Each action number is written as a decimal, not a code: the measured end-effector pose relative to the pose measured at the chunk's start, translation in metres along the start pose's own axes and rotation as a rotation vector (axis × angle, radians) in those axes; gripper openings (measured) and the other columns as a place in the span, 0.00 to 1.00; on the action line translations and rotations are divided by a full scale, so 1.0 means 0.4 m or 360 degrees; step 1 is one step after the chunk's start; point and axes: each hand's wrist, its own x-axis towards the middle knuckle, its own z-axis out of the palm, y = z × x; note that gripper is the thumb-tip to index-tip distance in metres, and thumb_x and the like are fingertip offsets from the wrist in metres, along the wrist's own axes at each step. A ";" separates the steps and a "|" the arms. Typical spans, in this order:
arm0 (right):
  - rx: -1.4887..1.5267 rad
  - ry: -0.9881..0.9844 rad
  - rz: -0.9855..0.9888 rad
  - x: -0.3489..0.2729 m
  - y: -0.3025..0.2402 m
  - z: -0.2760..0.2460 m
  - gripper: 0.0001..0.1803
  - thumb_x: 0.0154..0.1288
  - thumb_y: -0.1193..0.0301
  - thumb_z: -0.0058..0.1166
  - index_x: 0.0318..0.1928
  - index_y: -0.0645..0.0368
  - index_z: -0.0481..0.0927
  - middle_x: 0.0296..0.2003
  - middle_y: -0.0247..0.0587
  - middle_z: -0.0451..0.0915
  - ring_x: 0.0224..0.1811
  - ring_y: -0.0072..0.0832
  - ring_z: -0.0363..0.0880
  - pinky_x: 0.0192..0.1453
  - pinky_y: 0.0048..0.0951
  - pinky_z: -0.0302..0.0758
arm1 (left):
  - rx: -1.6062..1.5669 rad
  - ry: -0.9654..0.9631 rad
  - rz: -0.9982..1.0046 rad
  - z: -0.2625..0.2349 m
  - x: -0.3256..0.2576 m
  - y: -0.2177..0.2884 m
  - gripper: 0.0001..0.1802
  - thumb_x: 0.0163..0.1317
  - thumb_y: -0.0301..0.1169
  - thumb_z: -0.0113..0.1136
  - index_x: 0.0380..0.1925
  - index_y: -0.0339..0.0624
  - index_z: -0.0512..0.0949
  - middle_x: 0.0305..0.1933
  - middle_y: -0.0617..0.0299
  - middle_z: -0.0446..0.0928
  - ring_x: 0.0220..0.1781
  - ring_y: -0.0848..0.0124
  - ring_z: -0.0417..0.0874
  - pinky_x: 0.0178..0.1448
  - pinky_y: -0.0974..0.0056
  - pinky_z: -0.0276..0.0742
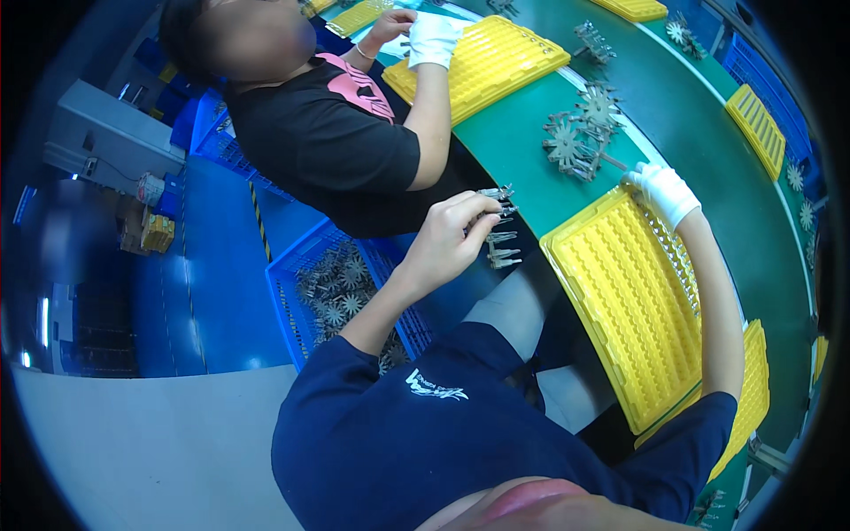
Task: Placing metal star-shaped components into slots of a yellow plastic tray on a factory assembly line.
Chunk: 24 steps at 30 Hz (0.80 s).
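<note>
Now the bare left hand pinches grey metal parts, while the gloved right hand rests curled on the yellow tray.

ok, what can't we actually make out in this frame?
Head view only:
- Left hand: its fingers cover how the grey metal parts are gripped.
- Right hand: the white glove hides the fingertips; contact with the yellow tray is unclear.
- Blue crate: the left forearm covers part of its contents.
- Second yellow tray: mostly under the first.
- Parts cluster on the green belt: too small to count.
</note>
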 end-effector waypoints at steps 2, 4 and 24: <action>-0.0041 -0.0012 -0.0036 0.003 -0.003 -0.002 0.12 0.65 0.73 0.56 0.48 0.49 0.83 0.39 0.44 0.80 0.43 0.45 0.82 0.44 0.43 0.80 | -0.0008 0.0004 -0.0005 -0.006 -0.005 0.002 0.07 0.66 0.23 0.61 0.41 0.29 0.81 0.33 0.54 0.80 0.28 0.71 0.83 0.35 0.67 0.75; -0.0116 -0.0055 -0.0101 0.009 0.000 0.001 0.11 0.65 0.73 0.54 0.48 0.51 0.82 0.38 0.43 0.80 0.42 0.43 0.83 0.42 0.42 0.81 | -0.0002 0.0008 -0.0025 -0.011 -0.009 -0.002 0.07 0.66 0.23 0.61 0.41 0.29 0.81 0.33 0.54 0.81 0.28 0.70 0.83 0.35 0.67 0.75; -0.0070 0.0260 -0.0124 0.000 -0.030 0.044 0.13 0.72 0.68 0.48 0.54 0.51 0.78 0.42 0.43 0.76 0.47 0.43 0.77 0.51 0.43 0.76 | 0.0092 0.0007 -0.0155 -0.020 -0.032 -0.004 0.07 0.65 0.22 0.62 0.41 0.30 0.81 0.33 0.54 0.80 0.28 0.71 0.81 0.34 0.66 0.75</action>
